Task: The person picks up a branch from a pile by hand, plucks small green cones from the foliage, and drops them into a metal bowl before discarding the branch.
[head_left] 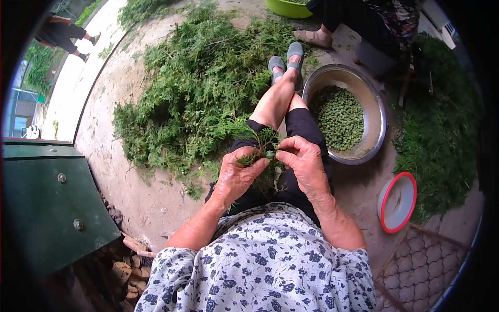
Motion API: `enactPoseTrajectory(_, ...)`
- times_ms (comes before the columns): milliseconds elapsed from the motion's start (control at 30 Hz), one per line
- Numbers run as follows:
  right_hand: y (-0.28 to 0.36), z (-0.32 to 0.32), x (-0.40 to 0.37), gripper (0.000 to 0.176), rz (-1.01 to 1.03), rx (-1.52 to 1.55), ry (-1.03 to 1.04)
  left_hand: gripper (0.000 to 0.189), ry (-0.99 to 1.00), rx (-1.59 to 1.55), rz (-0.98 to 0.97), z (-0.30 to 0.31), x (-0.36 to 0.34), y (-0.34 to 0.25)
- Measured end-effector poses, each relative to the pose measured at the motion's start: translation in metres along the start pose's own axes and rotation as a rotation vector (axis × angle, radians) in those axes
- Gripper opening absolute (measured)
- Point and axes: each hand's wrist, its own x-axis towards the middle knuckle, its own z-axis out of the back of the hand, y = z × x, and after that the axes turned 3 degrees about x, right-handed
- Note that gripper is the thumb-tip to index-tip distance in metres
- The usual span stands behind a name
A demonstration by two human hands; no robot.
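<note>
Over my lap, my left hand [243, 169] is closed on a green leafy sprig [254, 134], its thumb and fingers pinched near the stem. My right hand [301, 158] meets it from the right, thumb and forefinger pinched at a small green cone [270, 154] on the sprig. The fingertips of both hands nearly touch. Beyond my right knee stands a metal basin [382, 122] holding many round green cones [340, 118]. A large heap of cut green branches [192, 88] lies on the ground ahead and to the left.
Another person's foot [314, 38] is near a green tub [288, 9] at the top. More branches [442, 130] lie at right, near a red-rimmed bowl [398, 203] and metal grate [423, 260]. A green metal panel [54, 208] and firewood [122, 271] are left; a person [65, 36] is far left.
</note>
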Motion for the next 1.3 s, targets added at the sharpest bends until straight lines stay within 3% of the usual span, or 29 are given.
enactPoseTrajectory(33, 0.001, -0.003, -0.001, 0.011, -0.09, 0.203, -0.066, 0.014, 0.007, -0.002, 0.018, -0.001, -0.001, -0.002)
enactPoseTrajectory(167, 0.002, -0.009, 0.002, 0.013, -0.142, 0.558, -0.132, 0.013, -0.028, 0.039, -0.085, -0.004, -0.002, 0.0)
enactPoseTrajectory(367, -0.007, -0.014, -0.001, 0.014, -0.122, 0.685, -0.237, 0.012, -0.022, 0.116, -0.051, -0.005, -0.001, -0.008)
enactPoseTrajectory(667, -0.01, -0.016, 0.002, 0.008, -0.092, 0.594, -0.413, 0.012, -0.02, 0.19, -0.056, -0.005, 0.0, -0.003)
enactPoseTrajectory(733, -0.013, 0.008, 0.012, 0.007, -0.022, 0.693, -0.481, 0.013, -0.026, 0.035, -0.014, -0.001, -0.002, 0.0)
enactPoseTrajectory(867, 0.015, 0.013, 0.008, 0.007, -0.178, 0.806, -0.288, 0.013, -0.044, -0.017, -0.023, 0.003, -0.002, 0.0)
enactPoseTrajectory(1000, 0.028, 0.002, -0.006, 0.009, -0.141, 0.89, -0.12, 0.014, -0.073, 0.108, 0.027, 0.003, -0.001, -0.008)
enactPoseTrajectory(1067, 0.029, 0.001, -0.012, 0.012, -0.16, 0.546, 0.101, 0.014, -0.086, 0.159, 0.014, 0.003, 0.0, -0.009)
enactPoseTrajectory(1133, 0.032, -0.011, -0.012, 0.013, 0.106, -0.094, 0.011, 0.015, -0.069, 0.141, -0.031, 0.001, 0.001, -0.009)
enactPoseTrajectory(1200, 0.027, -0.015, -0.009, 0.014, 0.277, -0.35, 0.0, 0.016, -0.059, 0.141, -0.046, 0.001, 0.0, -0.008)
enactPoseTrajectory(1300, 0.02, -0.02, -0.009, 0.014, 0.33, -0.432, -0.029, 0.015, -0.05, 0.146, -0.054, 0.001, -0.002, -0.008)
